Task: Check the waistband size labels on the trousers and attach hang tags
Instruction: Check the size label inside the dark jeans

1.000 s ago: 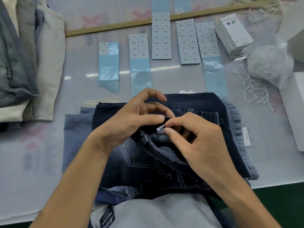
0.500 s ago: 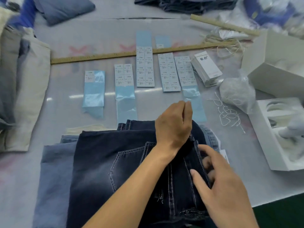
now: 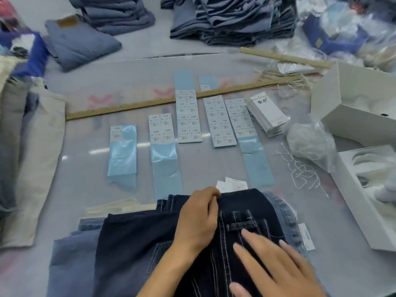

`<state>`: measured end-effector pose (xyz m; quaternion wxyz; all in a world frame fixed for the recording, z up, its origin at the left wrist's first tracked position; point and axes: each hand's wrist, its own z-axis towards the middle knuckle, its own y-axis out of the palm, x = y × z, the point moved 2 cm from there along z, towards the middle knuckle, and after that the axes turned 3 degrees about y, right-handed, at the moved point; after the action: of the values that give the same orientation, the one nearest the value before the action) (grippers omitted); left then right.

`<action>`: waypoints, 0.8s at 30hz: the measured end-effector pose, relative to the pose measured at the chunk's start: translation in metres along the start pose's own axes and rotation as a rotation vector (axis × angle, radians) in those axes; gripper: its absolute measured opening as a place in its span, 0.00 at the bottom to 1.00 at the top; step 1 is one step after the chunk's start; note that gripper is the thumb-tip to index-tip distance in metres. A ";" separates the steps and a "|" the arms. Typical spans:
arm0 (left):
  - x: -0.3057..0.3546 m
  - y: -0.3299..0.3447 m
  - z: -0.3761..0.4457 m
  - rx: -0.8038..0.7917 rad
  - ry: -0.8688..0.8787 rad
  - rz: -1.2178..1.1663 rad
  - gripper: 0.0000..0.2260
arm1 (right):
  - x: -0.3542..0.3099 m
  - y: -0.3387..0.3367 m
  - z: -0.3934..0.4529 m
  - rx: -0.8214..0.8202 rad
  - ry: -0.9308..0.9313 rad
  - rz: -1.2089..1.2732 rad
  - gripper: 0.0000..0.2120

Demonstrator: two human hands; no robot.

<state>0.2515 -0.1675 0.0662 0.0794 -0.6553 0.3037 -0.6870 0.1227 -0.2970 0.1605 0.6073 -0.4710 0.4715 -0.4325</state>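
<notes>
A pair of dark blue jeans (image 3: 132, 243) lies on top of lighter blue jeans (image 3: 70, 264) at the near table edge, waistband towards the far side. My left hand (image 3: 199, 215) lies on the waistband with its fingers curled over the far edge. My right hand (image 3: 272, 264) rests flat on the denim below a belt loop, fingers straight. White hang tags (image 3: 232, 185) peek out just behind the waistband. A stack of hang tags (image 3: 267, 112) sits at the right, with loose white strings (image 3: 304, 172) nearer. Several blue-backed size sticker sheets (image 3: 188, 116) lie in a row mid-table.
A wooden ruler (image 3: 150, 103) runs across behind the stickers. White boxes (image 3: 353, 108) and a plastic bag (image 3: 310, 142) stand at the right. Beige trousers (image 3: 38, 157) lie at the left. Stacks of folded jeans (image 3: 231, 18) fill the back.
Both hands let go of the small label inside the waistband. The jeans now lie closed and flat; the left hand moved to the waistband's far edge, the right flattened on the denim. The view tilted up.
</notes>
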 end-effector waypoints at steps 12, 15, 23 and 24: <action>-0.030 -0.030 0.019 -0.109 -0.234 0.502 0.11 | 0.031 0.045 0.126 -0.038 0.008 0.000 0.23; -0.048 -0.043 0.036 -0.137 -0.308 0.434 0.10 | 0.050 0.093 0.185 -0.251 0.060 0.018 0.27; -0.095 -0.041 0.141 -0.148 -0.219 0.474 0.19 | 0.096 0.212 0.262 -0.208 0.148 0.110 0.24; -0.099 -0.037 0.157 -0.135 -0.172 0.507 0.21 | 0.097 0.217 0.259 -0.139 0.142 0.126 0.23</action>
<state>0.4242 -0.1372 -0.0054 0.2304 -0.6183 0.4953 -0.5651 0.4115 -0.3090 -0.0390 0.5642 -0.4497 0.5708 -0.3920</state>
